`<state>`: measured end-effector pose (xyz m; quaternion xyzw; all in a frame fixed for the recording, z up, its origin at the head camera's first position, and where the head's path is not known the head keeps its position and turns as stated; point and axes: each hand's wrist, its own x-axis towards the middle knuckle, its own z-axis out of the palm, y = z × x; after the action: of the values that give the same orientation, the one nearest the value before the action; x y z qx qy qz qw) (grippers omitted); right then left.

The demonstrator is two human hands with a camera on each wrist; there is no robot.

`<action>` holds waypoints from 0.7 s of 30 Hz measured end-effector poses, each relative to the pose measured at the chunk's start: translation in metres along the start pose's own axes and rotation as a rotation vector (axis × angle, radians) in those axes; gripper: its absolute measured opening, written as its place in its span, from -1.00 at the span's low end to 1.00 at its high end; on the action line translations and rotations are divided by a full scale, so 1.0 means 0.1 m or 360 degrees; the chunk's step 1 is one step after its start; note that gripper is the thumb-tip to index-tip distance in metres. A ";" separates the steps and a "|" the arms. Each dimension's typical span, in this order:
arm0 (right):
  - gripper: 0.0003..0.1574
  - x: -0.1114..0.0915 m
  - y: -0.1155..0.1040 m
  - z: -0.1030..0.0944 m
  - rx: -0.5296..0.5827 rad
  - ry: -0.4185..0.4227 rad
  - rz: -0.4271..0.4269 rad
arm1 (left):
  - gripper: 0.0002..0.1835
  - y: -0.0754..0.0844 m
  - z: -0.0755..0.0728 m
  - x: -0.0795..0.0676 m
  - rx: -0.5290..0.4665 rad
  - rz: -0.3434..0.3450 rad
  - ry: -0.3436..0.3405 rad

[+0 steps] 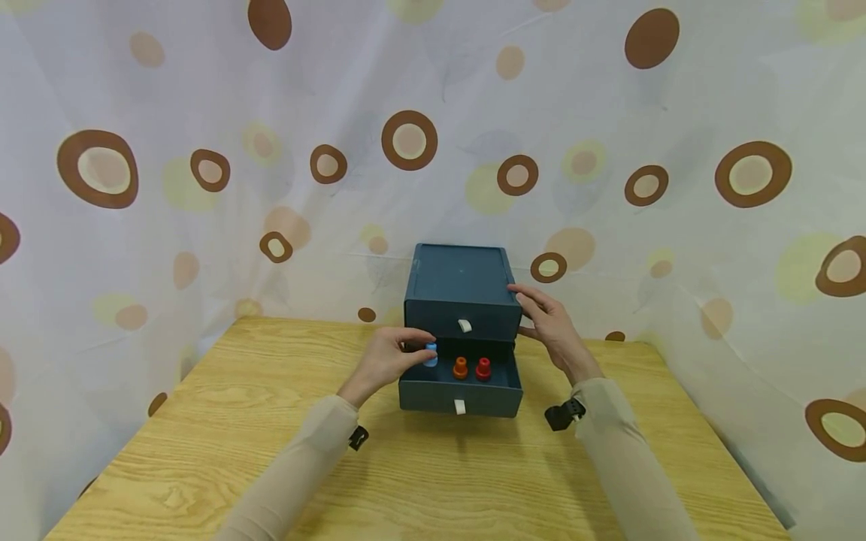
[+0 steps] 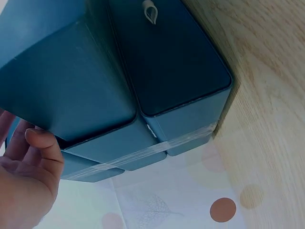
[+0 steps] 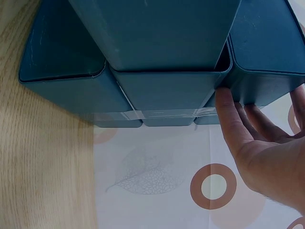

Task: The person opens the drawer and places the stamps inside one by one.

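A dark blue drawer unit (image 1: pixel 460 274) stands against the patterned backdrop, its middle drawer (image 1: pixel 460 398) pulled out. Inside that drawer, an orange stepped peg (image 1: pixel 460 368) and a red stepped peg (image 1: pixel 483 369) stand side by side. At the drawer's left end my left hand (image 1: pixel 387 359) pinches a light blue peg (image 1: pixel 431 355) between thumb and fingers. The left wrist view hides that peg behind the drawer wall. My right hand (image 1: pixel 558 330) touches the unit's right side with extended fingers, one fingertip at the top edge; nothing is held in it.
The unit sits on a wood-grain table (image 1: pixel 433 481). White pull tabs (image 1: pixel 464 325) mark the drawer fronts. In the right wrist view, clear tape (image 3: pixel 162 113) runs across the stacked tiers. A spotted cloth (image 1: pixel 609 98) hangs close behind.
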<state>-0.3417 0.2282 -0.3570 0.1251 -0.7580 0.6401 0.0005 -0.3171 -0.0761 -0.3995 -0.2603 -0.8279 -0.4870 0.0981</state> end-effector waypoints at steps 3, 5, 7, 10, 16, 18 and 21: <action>-0.30 0.00 0.01 0.00 -0.0003 0.0001 -0.0007 | -0.76 0.00 0.01 0.02 0.0047 0.0026 -0.0016; -0.30 0.01 0.01 0.00 -0.0003 -0.0001 -0.0011 | -0.77 0.00 0.01 0.04 0.0070 0.0040 -0.0033; -0.30 0.01 0.02 -0.01 -0.0003 -0.0004 -0.0014 | -0.77 0.00 0.02 0.05 0.0084 0.0052 -0.0057; -0.31 0.01 0.02 -0.01 0.0004 0.0000 -0.0011 | -0.77 -0.02 0.02 0.08 0.0123 0.0045 -0.0102; -0.31 0.01 0.01 0.00 0.0003 0.0004 -0.0018 | -0.74 -0.02 0.01 0.12 0.0197 0.0002 -0.0184; -0.32 0.01 0.01 0.00 0.0007 0.0007 -0.0019 | -0.72 0.00 0.01 0.13 0.0238 -0.0010 -0.0220; -0.32 0.01 0.01 0.00 0.0010 0.0005 -0.0016 | -0.70 0.02 0.00 0.15 0.0290 -0.0026 -0.0290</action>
<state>-0.3426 0.2280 -0.3582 0.1279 -0.7554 0.6426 0.0044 -0.3288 -0.0704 -0.3918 -0.2867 -0.8764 -0.3848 0.0416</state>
